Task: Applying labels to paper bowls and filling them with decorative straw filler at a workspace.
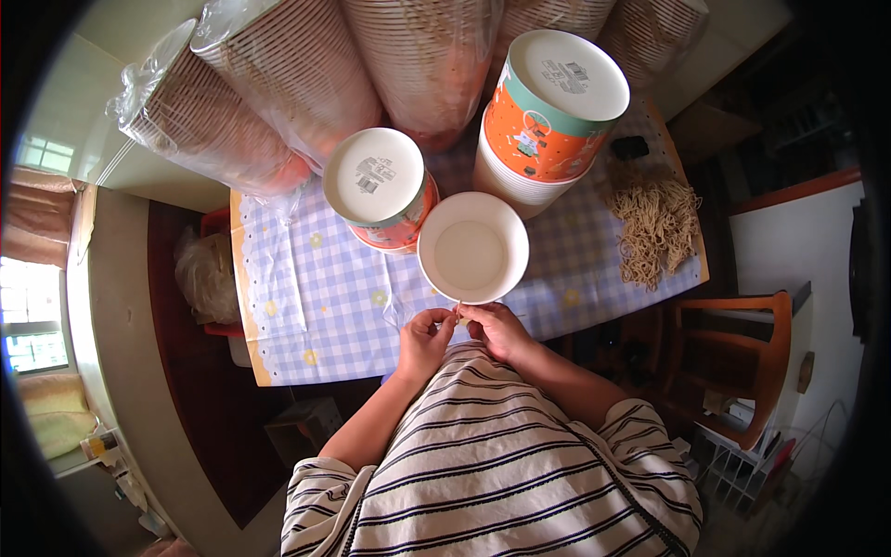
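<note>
Close to the table's front edge, my left hand (427, 340) and my right hand (501, 330) meet with their fingertips pinched together. Between them is a thin tan cord (462, 320), mostly hidden by the fingers. Right beyond the fingertips stands a white paper bucket (469, 247), its open mouth facing up. To its left, an orange printed paper bucket (376, 181) is upside down with its white base on top. Behind on the right, another upside-down orange and green bucket (552, 107) caps a stack of white-rimmed buckets (520, 181).
Tall plastic-wrapped stacks of paper buckets (288, 84) line the far side. A heap of tan cords (654, 223) and a small black object (630, 147) lie on the right of the checked tablecloth (334, 311). A wooden chair (733, 353) stands right; a plastic bag (204, 269) sits left.
</note>
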The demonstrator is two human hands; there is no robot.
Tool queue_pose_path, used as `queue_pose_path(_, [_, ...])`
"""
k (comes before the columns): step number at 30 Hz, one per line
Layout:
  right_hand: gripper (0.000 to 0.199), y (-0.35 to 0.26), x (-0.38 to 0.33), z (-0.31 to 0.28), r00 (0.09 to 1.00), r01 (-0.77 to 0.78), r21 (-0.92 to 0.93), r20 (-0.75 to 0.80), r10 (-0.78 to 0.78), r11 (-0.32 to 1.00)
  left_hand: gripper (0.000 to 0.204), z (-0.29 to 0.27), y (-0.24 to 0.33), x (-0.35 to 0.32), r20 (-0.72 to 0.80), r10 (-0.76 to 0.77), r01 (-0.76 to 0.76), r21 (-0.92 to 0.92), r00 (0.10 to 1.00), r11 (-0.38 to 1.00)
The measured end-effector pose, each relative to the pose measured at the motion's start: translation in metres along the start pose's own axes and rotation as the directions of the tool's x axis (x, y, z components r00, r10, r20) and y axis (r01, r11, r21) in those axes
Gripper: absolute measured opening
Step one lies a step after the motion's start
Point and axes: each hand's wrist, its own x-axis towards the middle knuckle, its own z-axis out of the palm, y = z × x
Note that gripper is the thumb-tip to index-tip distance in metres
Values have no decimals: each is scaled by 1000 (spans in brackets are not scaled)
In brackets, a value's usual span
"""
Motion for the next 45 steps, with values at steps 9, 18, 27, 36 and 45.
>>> queue_pose_path(9, [23,9,9,-9,935,301,-506,-11,-354,809,11,-5,2,5,123,-139,176,-382,983,907])
queue_pose_path(18, [25,-6,-4,-1,980,200,-244,36,-197,949,11,-6,0,7,149,-169,216,-401,974,890])
queue_pose_path(27, [24,-4,-2,-3,979,203,-280,77,-188,939,16,-2,0,7,113,-158,191,-432,981,881])
queue_pose_path(36, [23,6,5,-8,959,268,-316,-2,-283,910,18,-3,-4,9,125,-207,240,-423,970,874])
queue_pose_path(45, [22,3,1,-4,950,285,-326,-28,-311,901,17,-7,2,10,176,-301,348,-521,937,779])
